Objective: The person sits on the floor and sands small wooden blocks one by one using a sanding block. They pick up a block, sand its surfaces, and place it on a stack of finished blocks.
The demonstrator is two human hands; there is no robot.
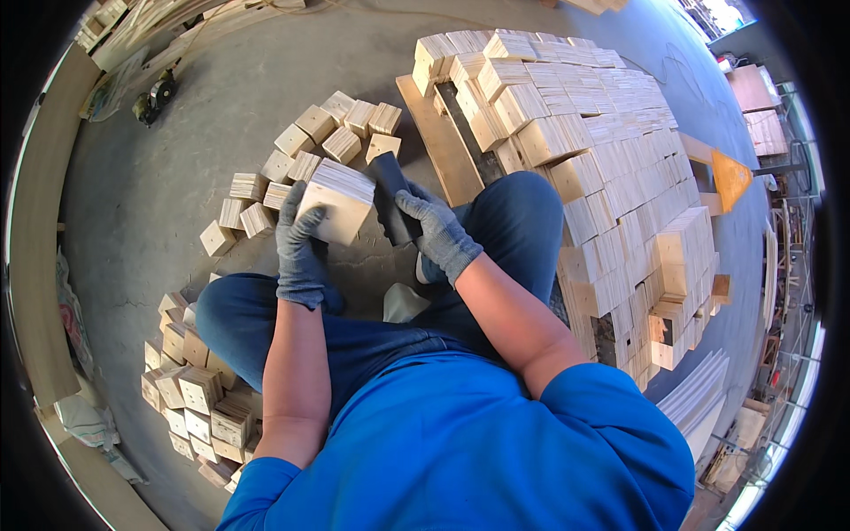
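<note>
I sit on a grey concrete floor point(177, 177) in a workshop, knees apart, and the plywood block point(336, 202) is up in front of me, above my lap. Its broad pale face is turned toward me and its long axis tilts from lower left to upper right. My left hand point(299, 252), in a grey glove, grips its left edge, fingers wrapped over the face. My right hand point(440, 234) is closed around a dark sanding block point(390, 196) pressed against the block's right side. Loose blocks point(305, 146) lie scattered ahead, more blocks point(199, 394) by my left knee, and a large stacked pallet point(602, 150) stands at my right.
</note>
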